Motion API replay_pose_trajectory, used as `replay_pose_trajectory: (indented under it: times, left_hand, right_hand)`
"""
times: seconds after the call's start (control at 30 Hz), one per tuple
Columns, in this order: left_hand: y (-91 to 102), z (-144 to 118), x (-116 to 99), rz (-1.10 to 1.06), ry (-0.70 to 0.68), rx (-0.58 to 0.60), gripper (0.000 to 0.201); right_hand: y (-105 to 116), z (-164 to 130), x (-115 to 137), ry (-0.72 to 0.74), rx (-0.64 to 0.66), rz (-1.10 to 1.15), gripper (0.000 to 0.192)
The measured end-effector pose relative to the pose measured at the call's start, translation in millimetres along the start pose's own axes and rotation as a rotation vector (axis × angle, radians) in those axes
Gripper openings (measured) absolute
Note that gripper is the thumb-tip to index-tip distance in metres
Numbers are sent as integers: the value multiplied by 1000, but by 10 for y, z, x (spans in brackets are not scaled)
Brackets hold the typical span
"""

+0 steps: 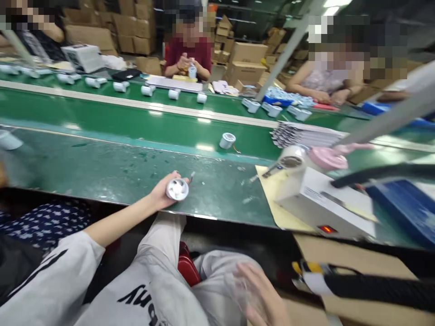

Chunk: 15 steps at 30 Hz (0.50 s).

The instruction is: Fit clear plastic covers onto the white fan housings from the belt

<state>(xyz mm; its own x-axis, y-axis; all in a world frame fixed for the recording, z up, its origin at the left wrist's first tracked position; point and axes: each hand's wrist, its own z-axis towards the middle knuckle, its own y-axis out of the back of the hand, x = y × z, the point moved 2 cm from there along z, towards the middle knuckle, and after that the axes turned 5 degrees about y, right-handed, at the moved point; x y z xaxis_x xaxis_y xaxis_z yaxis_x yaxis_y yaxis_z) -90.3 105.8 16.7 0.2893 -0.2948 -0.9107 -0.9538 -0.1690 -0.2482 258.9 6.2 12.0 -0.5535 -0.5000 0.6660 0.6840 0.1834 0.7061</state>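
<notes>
My left hand, above the near edge of the green bench, is closed around a small round white fan housing. Its open face with blades is turned up toward me, and a short wire end sticks out beside my fingers. Low over my lap, my right hand is smeared by motion; whether anything is in its fingers I cannot make out. A similar pale cylindrical housing with thin wires stands ahead, on the green belt.
A white box-shaped machine with a lit red switch stands right, a pink handheld fan by its top. Nearby are a blue tray, stacked flat sheets and a yellow-tipped tool. White parts line the far side, where people sit.
</notes>
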Motion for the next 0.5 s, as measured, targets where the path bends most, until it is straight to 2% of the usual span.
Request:
replay_pose_trajectory:
  times: [0.1,0.2,0.27,0.37,0.43,0.5]
  left_hand:
    - [-547,-183,413,-51,172,304,50]
    - [-840,-299,673,-6,340,540,53]
    - [-941,-331,754,68,410,644,47]
    - [-1019,-361,736,208,436,756,36]
    - [-1037,-381,654,286,401,784,27]
    - [-1031,-392,553,384,278,753,19]
  right_hand:
    - [-127,18,102,120,-53,-135,52]
    - [-187,95,225,189,-185,-409,48]
    - [-205,141,284,177,-223,-569,43]
    - [-215,190,297,101,-191,-680,38]
    - [-217,206,269,73,-158,-649,29]
    - [-223,207,233,75,-136,-564,22]
